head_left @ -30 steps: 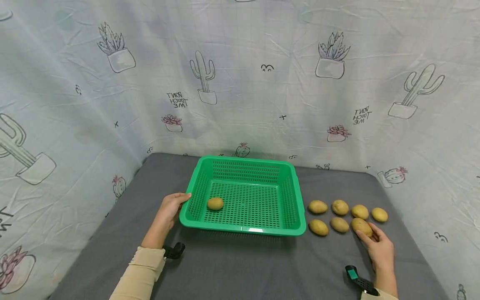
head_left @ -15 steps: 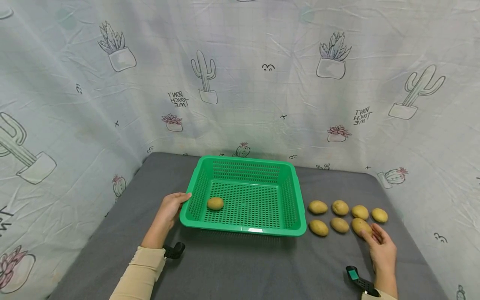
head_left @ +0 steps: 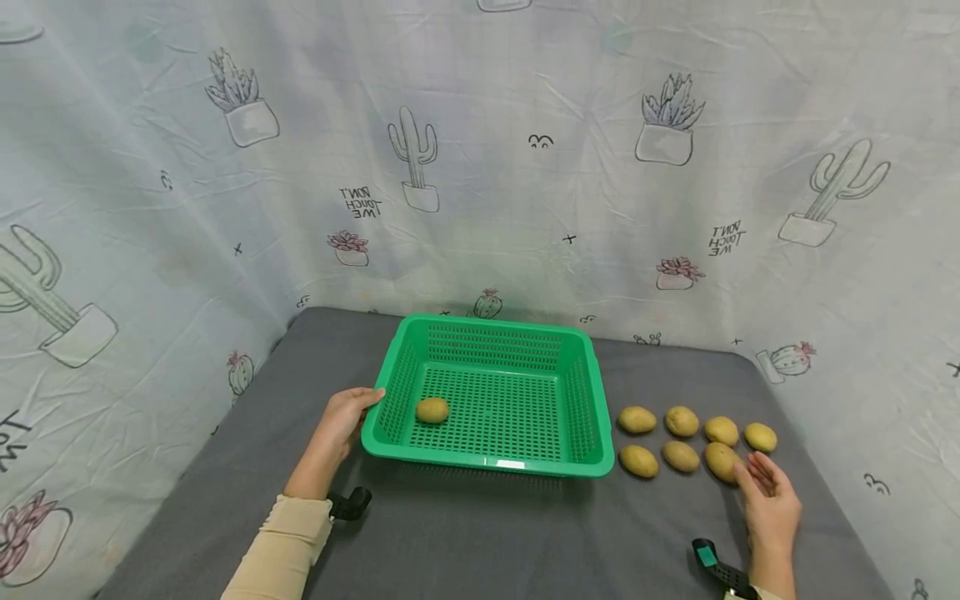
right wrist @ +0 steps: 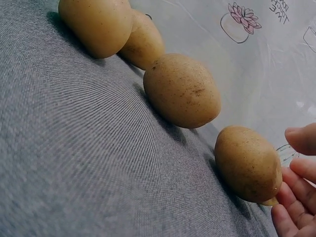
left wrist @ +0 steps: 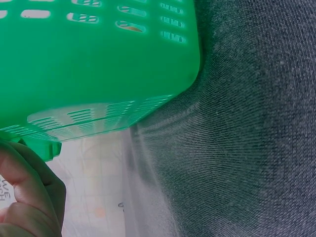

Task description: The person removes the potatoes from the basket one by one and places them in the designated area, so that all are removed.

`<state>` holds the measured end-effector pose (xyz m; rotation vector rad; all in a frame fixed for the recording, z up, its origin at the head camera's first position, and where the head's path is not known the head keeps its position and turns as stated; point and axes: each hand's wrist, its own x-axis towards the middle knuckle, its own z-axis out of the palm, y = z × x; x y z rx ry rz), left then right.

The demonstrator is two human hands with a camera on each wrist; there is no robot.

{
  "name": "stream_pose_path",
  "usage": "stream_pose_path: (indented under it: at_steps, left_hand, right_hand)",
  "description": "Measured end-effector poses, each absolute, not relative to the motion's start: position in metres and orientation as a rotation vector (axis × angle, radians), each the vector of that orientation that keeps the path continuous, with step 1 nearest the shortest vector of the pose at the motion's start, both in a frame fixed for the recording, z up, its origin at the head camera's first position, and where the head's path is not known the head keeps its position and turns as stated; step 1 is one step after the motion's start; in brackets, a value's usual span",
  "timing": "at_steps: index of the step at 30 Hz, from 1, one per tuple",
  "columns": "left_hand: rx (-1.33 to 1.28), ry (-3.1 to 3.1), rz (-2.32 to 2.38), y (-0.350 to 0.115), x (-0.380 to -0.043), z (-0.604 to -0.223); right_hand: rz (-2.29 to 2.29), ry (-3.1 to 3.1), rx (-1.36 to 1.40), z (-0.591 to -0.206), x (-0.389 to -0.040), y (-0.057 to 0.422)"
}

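Note:
A green plastic basket (head_left: 487, 460) stands mid-table, with one potato (head_left: 432, 410) inside at the left. My left hand (head_left: 347, 421) holds the basket's left rim, thumb over the edge; the left wrist view shows curled fingers (left wrist: 32, 182) below the basket wall. To the right of the basket, several yellow-brown potatoes lie in two rows. The front row's rightmost potato (head_left: 721, 462) is nearest my right hand (head_left: 772, 500), whose fingers are relaxed and hold nothing. In the right wrist view the fingertips (right wrist: 284, 217) are right at that potato's side, the thumb apart from it.
Grey cloth (head_left: 480, 550) covers the table. A patterned curtain (head_left: 480, 167) hangs behind it and along both sides. In the front row, two more potatoes lie between the basket and my right hand, including a middle one (head_left: 680, 457).
My right hand has let go of the front row's rightmost potato and drawn back slightly to the right. My left hand stays on the basket's rim. The head view has shifted slightly.

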<state>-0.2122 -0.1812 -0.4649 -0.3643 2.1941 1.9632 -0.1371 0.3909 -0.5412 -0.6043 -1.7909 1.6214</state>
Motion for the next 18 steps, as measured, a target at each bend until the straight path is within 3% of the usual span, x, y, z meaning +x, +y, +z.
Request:
stream_pose_path:
  at_steps: [18]
  left_hand:
    - [-0.348,2.2,1.971,-0.181,-0.211,-0.465]
  right_hand:
    - [1.497,-1.893,-0.431,-0.51,-0.138,0.375]
